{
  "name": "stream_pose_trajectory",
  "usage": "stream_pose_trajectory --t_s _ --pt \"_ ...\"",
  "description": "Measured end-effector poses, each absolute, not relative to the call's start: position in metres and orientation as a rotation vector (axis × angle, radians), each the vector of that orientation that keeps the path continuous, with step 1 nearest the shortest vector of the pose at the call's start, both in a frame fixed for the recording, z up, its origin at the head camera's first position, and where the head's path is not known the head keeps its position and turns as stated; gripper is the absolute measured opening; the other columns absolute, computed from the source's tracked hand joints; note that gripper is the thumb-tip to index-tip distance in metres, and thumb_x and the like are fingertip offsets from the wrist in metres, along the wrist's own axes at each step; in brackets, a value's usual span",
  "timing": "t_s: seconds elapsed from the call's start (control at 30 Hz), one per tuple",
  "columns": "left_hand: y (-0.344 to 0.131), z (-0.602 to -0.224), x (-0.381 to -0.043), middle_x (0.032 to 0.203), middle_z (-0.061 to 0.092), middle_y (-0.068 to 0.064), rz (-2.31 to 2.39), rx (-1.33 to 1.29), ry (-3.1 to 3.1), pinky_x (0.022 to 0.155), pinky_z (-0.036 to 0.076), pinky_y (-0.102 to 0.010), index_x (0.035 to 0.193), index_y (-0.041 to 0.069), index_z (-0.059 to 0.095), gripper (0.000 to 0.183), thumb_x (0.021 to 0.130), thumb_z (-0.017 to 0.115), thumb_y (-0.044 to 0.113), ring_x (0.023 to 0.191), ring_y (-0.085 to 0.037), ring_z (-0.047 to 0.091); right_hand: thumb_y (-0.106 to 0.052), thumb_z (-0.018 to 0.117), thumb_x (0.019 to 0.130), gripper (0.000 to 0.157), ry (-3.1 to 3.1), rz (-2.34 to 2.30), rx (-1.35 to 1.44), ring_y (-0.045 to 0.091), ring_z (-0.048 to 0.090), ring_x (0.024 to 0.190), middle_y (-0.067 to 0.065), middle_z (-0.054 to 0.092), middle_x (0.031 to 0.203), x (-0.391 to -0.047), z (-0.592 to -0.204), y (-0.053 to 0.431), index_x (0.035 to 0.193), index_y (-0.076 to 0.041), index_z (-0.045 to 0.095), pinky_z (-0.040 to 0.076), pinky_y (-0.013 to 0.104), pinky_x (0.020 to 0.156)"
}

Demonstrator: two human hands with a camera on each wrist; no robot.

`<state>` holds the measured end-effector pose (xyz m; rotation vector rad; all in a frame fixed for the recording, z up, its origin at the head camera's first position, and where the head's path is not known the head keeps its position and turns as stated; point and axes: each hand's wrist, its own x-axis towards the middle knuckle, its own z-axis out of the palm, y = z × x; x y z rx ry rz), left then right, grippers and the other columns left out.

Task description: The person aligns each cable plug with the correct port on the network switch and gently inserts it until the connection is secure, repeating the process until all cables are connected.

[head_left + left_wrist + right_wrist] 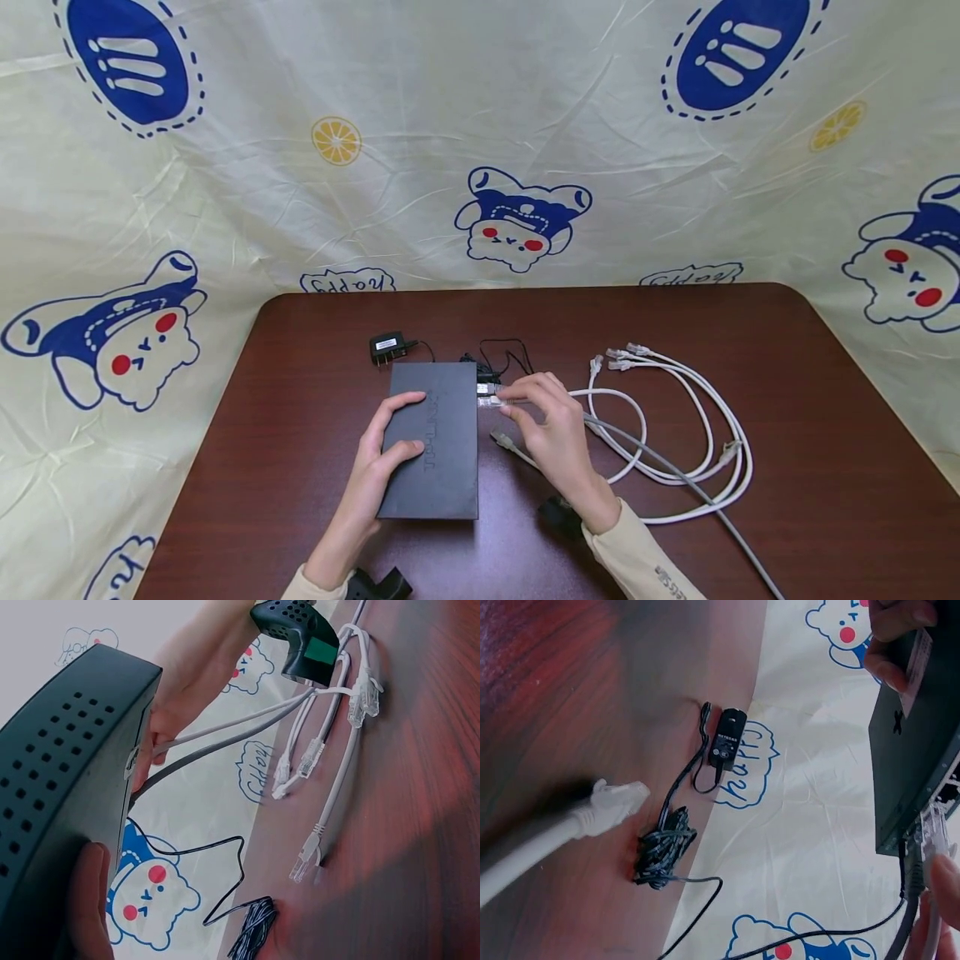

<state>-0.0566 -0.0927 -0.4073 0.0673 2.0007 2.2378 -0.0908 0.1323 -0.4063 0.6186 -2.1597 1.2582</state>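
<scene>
A flat dark network switch (435, 500) is held above the table by my left hand (375, 471), with fingers on both its top and its underside. Against its port side, my right hand (555, 433) pinches a clear-ended white network cable plug (933, 825). The plug sits at a port; how deep it goes I cannot tell. Beside it a grey network cable (202, 754) and a thin black power cord (855, 928) run to the same side of the switch. A loose white cable plug (619, 806) lies below the right hand.
Coiled white network cables (742, 467) lie on the brown table (810, 417) to the right, with several plug ends. A black power adapter (387, 347) and its bundled cord (664, 847) lie behind the switch. A printed sheet (405, 208) hangs behind the table.
</scene>
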Motion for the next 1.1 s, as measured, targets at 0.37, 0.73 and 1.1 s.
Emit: stream_pose_trajectory --t_s 0.37,0.73,1.1 --pt "-0.092 -0.406 -0.056 0.132 0.039 -0.013 2.248 0.072 1.965 0.073 0.045 -0.046 0.13 0.025 0.053 0.052 0.083 0.055 0.003 0.109 -0.037 0.041 0.009 0.078 0.07 0.024 -2.151 1.22 0.661 0.019 0.058 0.083 0.002 0.063 0.085 -0.092 -0.407 0.132 0.088 -0.005 0.073 0.044 0.025 0.074" --pt "-0.091 -0.404 -0.056 0.132 0.039 -0.012 2.224 0.074 1.996 0.076 0.043 -0.045 0.13 0.025 0.053 0.052 0.083 0.055 0.003 0.11 -0.035 0.041 0.011 0.078 0.069 0.026 -2.069 1.2 0.667 0.018 0.059 0.083 0.003 0.064 0.086 -0.091 -0.409 0.128 0.089 -0.005 0.073 0.046 0.027 0.073" --pt "-0.091 -0.399 -0.053 0.134 0.037 -0.01 2.174 0.094 2.041 0.081 0.038 -0.044 0.131 0.027 0.052 0.051 0.084 0.055 0.005 0.112 -0.034 0.039 0.019 0.076 0.063 0.029 -1.911 1.27 0.675 0.024 0.057 0.076 0.008 0.062 0.08 -0.091 -0.411 0.119 0.085 0.001 0.072 0.043 0.021 0.072"
